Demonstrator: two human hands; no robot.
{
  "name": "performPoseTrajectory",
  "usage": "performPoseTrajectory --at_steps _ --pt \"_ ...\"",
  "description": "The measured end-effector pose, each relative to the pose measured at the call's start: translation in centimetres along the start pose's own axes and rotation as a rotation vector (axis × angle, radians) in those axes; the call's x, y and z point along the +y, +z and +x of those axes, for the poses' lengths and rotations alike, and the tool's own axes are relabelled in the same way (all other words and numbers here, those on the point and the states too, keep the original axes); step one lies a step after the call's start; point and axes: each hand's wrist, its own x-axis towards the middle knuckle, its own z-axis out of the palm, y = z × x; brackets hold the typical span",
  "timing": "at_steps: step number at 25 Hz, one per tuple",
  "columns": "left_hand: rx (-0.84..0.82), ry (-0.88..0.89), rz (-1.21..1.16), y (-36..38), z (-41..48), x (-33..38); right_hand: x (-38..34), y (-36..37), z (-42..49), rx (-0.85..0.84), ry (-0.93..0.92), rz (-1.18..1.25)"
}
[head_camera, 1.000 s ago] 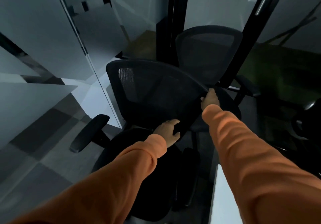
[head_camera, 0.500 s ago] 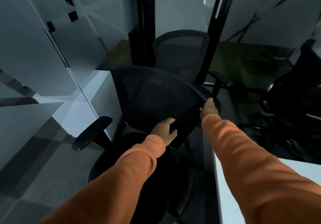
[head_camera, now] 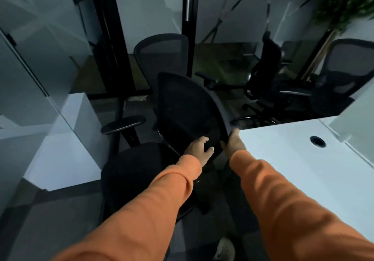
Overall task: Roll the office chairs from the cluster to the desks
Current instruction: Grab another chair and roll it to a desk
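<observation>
Office chair (head_camera: 186, 108) with a black mesh back stands just off the near-left corner of the white counter (head_camera: 303, 159). It is turned so that its back shows almost edge-on to the camera, and its dark seat (head_camera: 137, 171) lies to the left over the grey floor (head_camera: 50, 220). Both arms, in orange sleeves (head_camera: 162, 210), reach forward to the backrest. The left hand (head_camera: 199, 149) lies on the low end of the mesh, its fingers (head_camera: 202, 140) curled over the back and the thumb hooked at the edge, clamped on the chair. The right hand (head_camera: 232, 144) holds the grey rim of the back just beside the counter's corner, fingers closed round that rim with one fingertip pointing up along it. One padded armrest (head_camera: 123, 125) juts out to the left of the back, near a pale white panel (head_camera: 77, 135). A round black cable hole (head_camera: 317, 141) sits in the counter top, well apart from the hands. Behind the held chair a second mesh chair (head_camera: 162, 54) stands by a black door post (head_camera: 189, 38) and glass walls. Further right, beyond the counter, another dark chair (head_camera: 267, 74) and a mesh-backed one (head_camera: 350, 68) stand close together, with a blurred leafy plant (head_camera: 348, 3) above them. At the bottom edge the toe of a pale shoe (head_camera: 224, 248) shows on the floor.
</observation>
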Motion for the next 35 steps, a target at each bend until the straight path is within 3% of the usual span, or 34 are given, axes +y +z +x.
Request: performPoseTrajectory --at_steps 4,7,11,15,18,20,23,26,29,35 --pt "0.065 0.050 -0.017 0.4 -1.4 3.3 0.6 1.3 -8.5 -0.017 0.006 -0.045" --pt "0.100 -0.008 -0.034 0.1 -2.7 4.6 0.6 2.8 -13.5 -0.149 0.023 -0.059" --pt "-0.009 -0.100 0.266 -1.8 -2.9 5.6 2.1 1.9 -16.6 -0.410 -0.142 -0.198" --pt "0.030 -0.157 0.541 -2.5 -5.6 6.3 1.9 -1.2 -12.9 -0.249 -0.254 -0.195" --pt "0.110 -0.159 0.648 -2.3 -8.6 5.1 0.3 -3.2 -9.7 -0.032 -0.556 -0.346" --pt "0.119 -0.186 0.658 -2.6 -10.2 4.8 -1.8 -4.3 -8.4 -0.093 -0.734 -0.706" --pt "0.119 -0.214 0.662 -3.3 -12.3 4.6 -4.6 -4.6 -7.2 -0.328 -0.778 -1.110" --pt "0.144 -0.232 0.661 -3.3 -15.2 3.9 -4.6 -3.9 -7.3 -0.443 -0.839 -1.069" --pt "0.194 -0.274 0.620 -3.2 -18.2 3.4 -3.4 -3.9 -7.9 -0.372 -1.057 -1.181" --pt "0.152 -0.361 0.691 -1.9 -22.8 4.6 0.7 -6.0 -11.8 -0.297 -1.158 -1.086"
